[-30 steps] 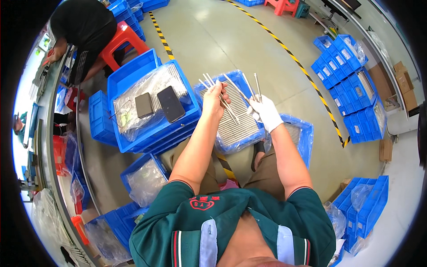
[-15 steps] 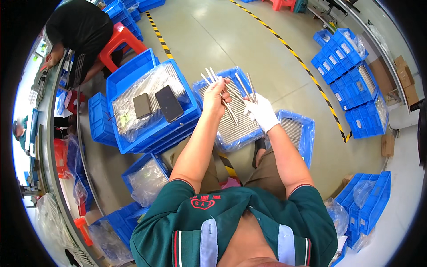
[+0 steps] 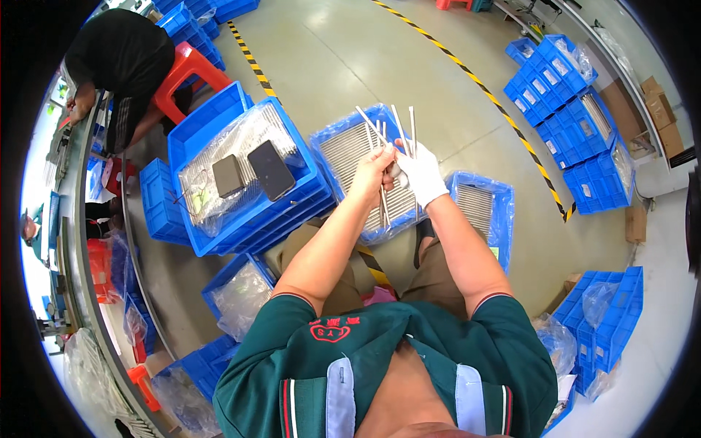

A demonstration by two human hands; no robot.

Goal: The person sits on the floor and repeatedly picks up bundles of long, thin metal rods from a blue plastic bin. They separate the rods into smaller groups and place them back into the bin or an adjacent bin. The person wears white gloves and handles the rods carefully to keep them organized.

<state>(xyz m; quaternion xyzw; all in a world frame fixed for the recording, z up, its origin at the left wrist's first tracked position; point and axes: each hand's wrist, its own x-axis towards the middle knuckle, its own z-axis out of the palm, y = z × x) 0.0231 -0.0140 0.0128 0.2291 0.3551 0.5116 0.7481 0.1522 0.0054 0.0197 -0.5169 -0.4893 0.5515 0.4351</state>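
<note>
At nine o'clock a blue bin sits lined with clear plastic, two dark flat slabs lying on top. At centre, the bare left hand is clenched on a bunch of thin metal rods — about five splay upward, others hang below. Touching it, the white-gloved right hand grips the same bunch. Beneath them a blue tray holds rows of rods; a second such tray lies toward three o'clock. Yellow-black tape crosses the floor.
</note>
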